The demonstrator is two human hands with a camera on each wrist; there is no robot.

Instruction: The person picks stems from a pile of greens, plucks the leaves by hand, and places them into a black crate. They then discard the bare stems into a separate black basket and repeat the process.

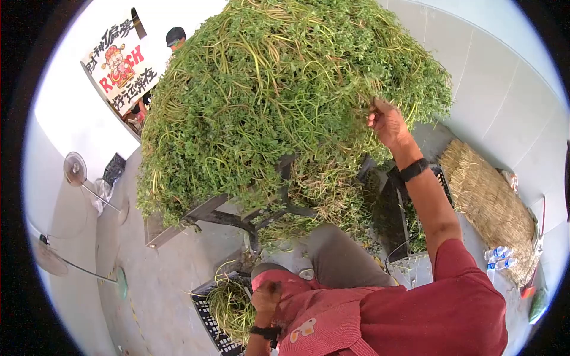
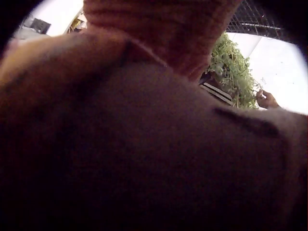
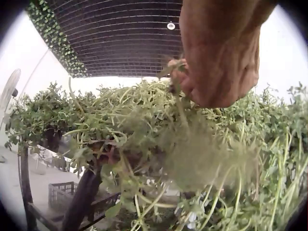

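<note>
A huge heap of leafy green stems [image 1: 285,89] covers a dark-framed table [image 1: 225,219]. At the heap's right side my right hand [image 1: 389,124] pinches a leafy stem [image 3: 180,103] between thumb and fingers. In the right wrist view that stem hangs down, its leaves blurred against the heap. My left hand [image 1: 267,298] is low in front of my body, near my thigh and beside a black crate [image 1: 208,311] of loose stems [image 1: 231,308]. The left wrist view is mostly dark and out of focus, and I cannot tell what the left fingers hold.
Under the table lie more cut greens [image 1: 332,190]. Another dark crate [image 1: 395,219] stands by my right knee. Along the right wall are a rolled straw mat [image 1: 487,207] and water bottles [image 1: 499,258]. Two fans [image 1: 76,169] stand at left; a person in a cap [image 1: 176,38] is behind the heap.
</note>
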